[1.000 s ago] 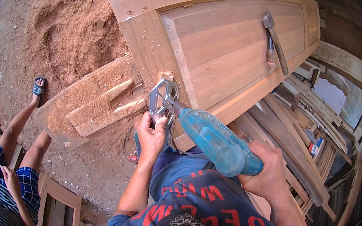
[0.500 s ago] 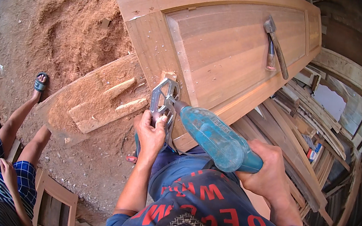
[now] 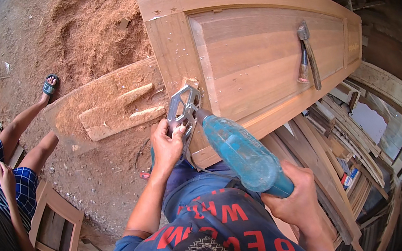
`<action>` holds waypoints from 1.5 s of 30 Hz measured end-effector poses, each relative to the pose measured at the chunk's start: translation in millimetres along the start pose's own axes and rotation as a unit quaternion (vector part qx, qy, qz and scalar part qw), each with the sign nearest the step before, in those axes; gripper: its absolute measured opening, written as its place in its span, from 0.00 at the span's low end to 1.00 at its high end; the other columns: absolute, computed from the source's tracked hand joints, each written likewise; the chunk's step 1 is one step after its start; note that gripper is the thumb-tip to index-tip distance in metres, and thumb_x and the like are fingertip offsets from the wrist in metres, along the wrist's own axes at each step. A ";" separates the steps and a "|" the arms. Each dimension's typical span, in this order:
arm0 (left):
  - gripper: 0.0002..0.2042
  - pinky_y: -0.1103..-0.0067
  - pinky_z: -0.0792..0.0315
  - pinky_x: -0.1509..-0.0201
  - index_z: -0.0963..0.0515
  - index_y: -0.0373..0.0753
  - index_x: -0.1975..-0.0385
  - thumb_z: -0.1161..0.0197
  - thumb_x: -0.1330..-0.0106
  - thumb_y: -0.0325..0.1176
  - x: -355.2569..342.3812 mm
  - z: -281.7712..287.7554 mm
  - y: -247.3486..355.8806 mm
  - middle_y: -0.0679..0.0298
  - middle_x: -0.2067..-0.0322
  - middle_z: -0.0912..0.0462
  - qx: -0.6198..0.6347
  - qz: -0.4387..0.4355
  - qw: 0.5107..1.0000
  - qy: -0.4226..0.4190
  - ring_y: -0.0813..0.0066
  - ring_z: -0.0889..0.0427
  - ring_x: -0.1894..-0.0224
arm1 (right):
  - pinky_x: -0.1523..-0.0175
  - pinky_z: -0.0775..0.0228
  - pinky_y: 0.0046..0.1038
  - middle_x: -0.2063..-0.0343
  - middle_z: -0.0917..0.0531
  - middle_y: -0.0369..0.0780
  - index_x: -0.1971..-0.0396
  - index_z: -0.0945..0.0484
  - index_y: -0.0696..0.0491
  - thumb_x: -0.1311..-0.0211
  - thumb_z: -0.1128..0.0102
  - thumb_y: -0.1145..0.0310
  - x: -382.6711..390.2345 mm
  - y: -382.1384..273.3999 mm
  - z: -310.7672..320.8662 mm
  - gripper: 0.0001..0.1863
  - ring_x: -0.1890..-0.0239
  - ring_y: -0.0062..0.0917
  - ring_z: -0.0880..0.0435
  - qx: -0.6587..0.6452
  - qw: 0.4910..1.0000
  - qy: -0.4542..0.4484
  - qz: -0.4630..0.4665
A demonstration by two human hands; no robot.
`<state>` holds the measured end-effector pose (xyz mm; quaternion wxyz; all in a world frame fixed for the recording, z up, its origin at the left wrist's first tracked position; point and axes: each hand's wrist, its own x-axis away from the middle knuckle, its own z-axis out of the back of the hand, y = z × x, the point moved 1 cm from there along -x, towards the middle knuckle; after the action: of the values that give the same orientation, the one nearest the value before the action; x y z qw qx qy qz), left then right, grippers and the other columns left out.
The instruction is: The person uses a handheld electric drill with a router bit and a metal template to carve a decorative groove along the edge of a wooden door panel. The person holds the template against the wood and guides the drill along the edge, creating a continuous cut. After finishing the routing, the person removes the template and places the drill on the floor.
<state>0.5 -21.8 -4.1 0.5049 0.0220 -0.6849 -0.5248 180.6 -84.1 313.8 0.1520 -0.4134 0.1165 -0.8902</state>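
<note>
Since the earlier frame, the wooden door [image 3: 260,57] has shifted slightly rightward in view, while the left hand [image 3: 166,146] and right hand [image 3: 298,194] keep nearly the same places. Beyond both hands' fingers, this door is the largest thing, its long axis running from near the left fingers away and to the right. Left of those fingers, a sawdust-covered plank [image 3: 109,124] slants away toward the door. Between the two hands is the teal drill [image 3: 243,154], its rear grip wrapped by the right fingers; its long axis slants away and leftward, the bit end pointing at the silver metal frame [image 3: 173,105]. Left thumb and fingers pinch that frame at the door's near end, its long axis leading away from them. I cannot tell whether the bit touches the metal. Well beyond the right fingers, a hammer [image 3: 311,56] lies on the door, head pointing away. Just left of its handle rests a smaller, wooden-handled tool [image 3: 303,71], handle end toward the fingers.
</note>
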 end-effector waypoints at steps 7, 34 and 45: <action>0.05 0.80 0.25 0.59 0.18 0.34 0.60 0.30 0.30 0.26 -5.6 12.4 -2.6 0.68 0.68 0.14 0.071 0.065 0.992 -0.079 0.82 0.20 0.66 | 0.59 0.21 0.27 0.66 0.10 0.45 0.57 0.13 0.60 0.51 0.23 0.76 18.2 19.6 3.3 0.18 0.66 0.30 0.09 -0.061 0.997 0.034 0.015; 0.10 0.76 0.23 0.61 0.16 0.31 0.55 0.32 0.28 0.31 -2.4 23.8 2.1 0.62 0.69 0.12 0.001 0.033 0.999 -0.042 0.79 0.18 0.68 | 0.58 0.19 0.29 0.68 0.09 0.48 0.54 0.15 0.60 0.49 0.27 0.76 20.1 63.6 -27.9 0.19 0.65 0.31 0.07 -0.112 0.993 0.016 0.040; 0.08 0.75 0.23 0.63 0.15 0.31 0.58 0.30 0.29 0.30 -2.9 24.1 0.0 0.61 0.70 0.11 -0.039 0.039 0.998 -0.023 0.78 0.17 0.69 | 0.58 0.23 0.26 0.70 0.13 0.40 0.61 0.16 0.61 0.49 0.30 0.77 15.3 60.7 -30.7 0.13 0.67 0.20 0.16 -0.135 0.991 0.020 0.017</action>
<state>-15.3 -3.4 -4.5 0.5093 -0.0364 -0.6760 -0.5314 158.2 -143.5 284.9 0.1077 -0.4102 0.2453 -0.8717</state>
